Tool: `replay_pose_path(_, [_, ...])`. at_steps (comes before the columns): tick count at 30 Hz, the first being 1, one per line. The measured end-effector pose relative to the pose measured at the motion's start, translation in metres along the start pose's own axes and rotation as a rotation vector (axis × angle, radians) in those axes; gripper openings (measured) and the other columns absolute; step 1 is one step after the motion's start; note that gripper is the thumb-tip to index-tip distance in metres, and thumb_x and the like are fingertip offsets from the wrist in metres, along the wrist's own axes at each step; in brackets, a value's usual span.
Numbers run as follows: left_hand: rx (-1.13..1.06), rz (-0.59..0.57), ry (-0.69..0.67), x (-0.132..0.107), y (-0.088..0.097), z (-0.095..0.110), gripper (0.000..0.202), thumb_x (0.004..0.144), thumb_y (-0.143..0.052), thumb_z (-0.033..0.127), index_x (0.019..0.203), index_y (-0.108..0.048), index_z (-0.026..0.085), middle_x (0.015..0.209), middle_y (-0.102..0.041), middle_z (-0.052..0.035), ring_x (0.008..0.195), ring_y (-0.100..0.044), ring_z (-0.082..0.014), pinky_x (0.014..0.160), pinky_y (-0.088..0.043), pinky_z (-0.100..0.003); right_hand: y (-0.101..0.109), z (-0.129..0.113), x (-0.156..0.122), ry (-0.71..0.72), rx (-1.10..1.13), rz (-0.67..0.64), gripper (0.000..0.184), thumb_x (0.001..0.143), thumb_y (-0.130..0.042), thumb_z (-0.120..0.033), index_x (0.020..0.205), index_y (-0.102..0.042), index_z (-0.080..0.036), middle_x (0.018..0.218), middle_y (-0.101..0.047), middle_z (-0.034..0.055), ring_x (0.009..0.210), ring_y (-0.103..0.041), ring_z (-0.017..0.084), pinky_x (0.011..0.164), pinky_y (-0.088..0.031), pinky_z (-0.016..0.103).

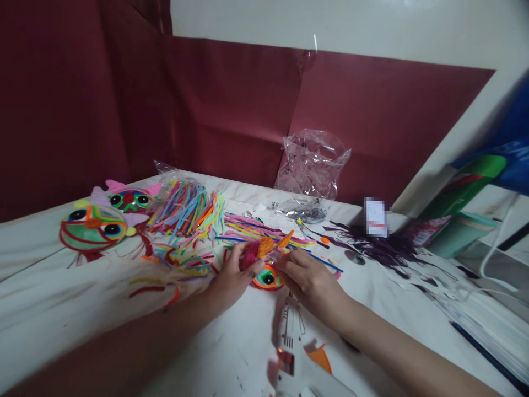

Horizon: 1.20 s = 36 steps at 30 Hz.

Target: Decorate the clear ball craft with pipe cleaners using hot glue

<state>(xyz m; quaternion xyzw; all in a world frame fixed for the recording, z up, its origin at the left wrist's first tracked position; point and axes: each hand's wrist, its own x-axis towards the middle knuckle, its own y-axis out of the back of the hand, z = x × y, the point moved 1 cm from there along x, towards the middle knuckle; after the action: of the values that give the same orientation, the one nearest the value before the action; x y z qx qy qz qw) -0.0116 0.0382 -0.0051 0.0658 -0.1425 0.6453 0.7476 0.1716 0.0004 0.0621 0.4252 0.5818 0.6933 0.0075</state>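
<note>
A colourful craft face with a black eye is between my two hands above the white table. Two orange ear-like pieces stick up from it, and a magenta part shows on its left. My left hand is closed on the craft face from the left side. My right hand is closed at its right side, fingertips pressed together by the right orange piece; what they pinch is hidden. Just below the right hand lies a white glue gun with a small reddish light, beside an orange scrap.
Two similar craft faces lie at the left. Several bright pipe cleaners are spread behind the hands. A clear plastic bag leans on the dark red backing. Dark purple strips, a green folder and a white cable are at the right.
</note>
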Motion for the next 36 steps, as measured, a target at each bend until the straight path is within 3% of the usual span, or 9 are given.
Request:
replay_pose_path(8, [-0.033, 0.000, 0.080, -0.007, -0.007, 0.008, 0.065, 0.062, -0.077, 0.028, 0.119, -0.047, 0.022, 0.121, -0.060, -0.0079, 0.113, -0.054, -0.0268, 0.094, -0.044, -0.038, -0.001, -0.005, 0.003, 0.040, -0.054, 0.031, 0.026, 0.094, -0.041, -0.012, 0.078, -0.060, -0.017, 0.074, -0.055, 0.0060, 0.067, -0.048, 0.017, 0.058, -0.040, 0.027])
replay_pose_path(15, [-0.023, 0.005, 0.042, -0.004, -0.007, 0.010, 0.050, 0.072, -0.069, 0.036, 0.115, -0.048, 0.020, 0.116, -0.061, -0.0078, 0.109, -0.056, -0.0237, 0.093, -0.044, -0.035, -0.004, -0.008, 0.005, 0.059, -0.059, 0.039, 0.027, 0.095, -0.039, -0.013, 0.081, -0.061, -0.016, 0.072, -0.055, 0.0062, 0.067, -0.047, 0.019, 0.057, -0.040, 0.028])
replay_pose_path(21, [-0.037, 0.018, 0.068, 0.000, -0.003, 0.004, 0.051, 0.071, -0.071, 0.035, 0.114, -0.050, 0.020, 0.117, -0.061, -0.0082, 0.110, -0.056, -0.0244, 0.093, -0.043, -0.036, -0.002, 0.003, -0.001, -0.045, 0.103, 0.059, 0.016, 0.091, -0.049, -0.013, 0.101, -0.061, -0.018, 0.088, -0.060, 0.0088, 0.081, -0.057, 0.020, 0.069, -0.050, 0.031])
replay_pose_path(31, [-0.062, 0.061, 0.084, -0.001, -0.003, 0.010, 0.048, 0.067, -0.074, 0.032, 0.109, -0.056, 0.020, 0.113, -0.064, -0.0077, 0.111, -0.056, -0.0267, 0.094, -0.043, -0.038, 0.001, 0.006, -0.013, -0.179, 0.096, 0.008, 0.015, 0.090, -0.047, -0.015, 0.095, -0.060, -0.018, 0.084, -0.063, 0.0075, 0.075, -0.061, 0.018, 0.064, -0.052, 0.028])
replay_pose_path(36, [0.004, 0.045, 0.064, -0.001, -0.001, 0.007, 0.046, 0.069, -0.072, 0.033, 0.110, -0.056, 0.020, 0.112, -0.063, -0.0076, 0.109, -0.056, -0.0261, 0.092, -0.044, -0.037, 0.006, 0.003, -0.011, -0.035, 0.029, -0.032, 0.022, 0.090, -0.042, -0.011, 0.091, -0.063, -0.017, 0.079, -0.060, 0.0078, 0.072, -0.057, 0.019, 0.061, -0.047, 0.027])
